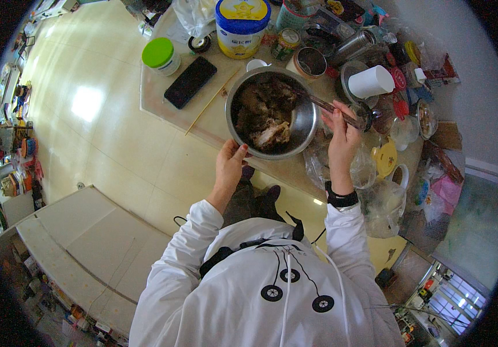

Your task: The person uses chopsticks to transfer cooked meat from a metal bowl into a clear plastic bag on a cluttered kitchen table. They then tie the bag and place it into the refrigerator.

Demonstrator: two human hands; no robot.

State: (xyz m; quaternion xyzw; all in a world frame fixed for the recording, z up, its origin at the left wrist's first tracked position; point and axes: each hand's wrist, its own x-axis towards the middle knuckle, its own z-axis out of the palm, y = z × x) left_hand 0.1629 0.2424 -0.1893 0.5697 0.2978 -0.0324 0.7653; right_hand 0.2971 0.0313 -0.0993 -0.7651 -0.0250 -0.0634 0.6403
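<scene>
A stainless steel bowl [303,126] at the table's near edge contains dark brown pieces of cooked meat [262,104], one of them paler at the front. My left hand [230,162] grips the bowl's near left rim, thumb on top and fingers underneath. In my right hand [343,134] is a pair of dark chopsticks [329,106], angled down to the left. Their tips reach over the far right rim into the bowl; whether they pinch any meat is too dark to tell. A black band circles the right wrist.
Left of the bowl lie a black smartphone [190,82], a thin wooden stick [212,102] and a green-lidded tub [161,56]. Beyond stands a blue and yellow can [242,28]. Jars, a steel flask [353,45], a white paper cup [371,81] and plastic bags [381,204] crowd the right.
</scene>
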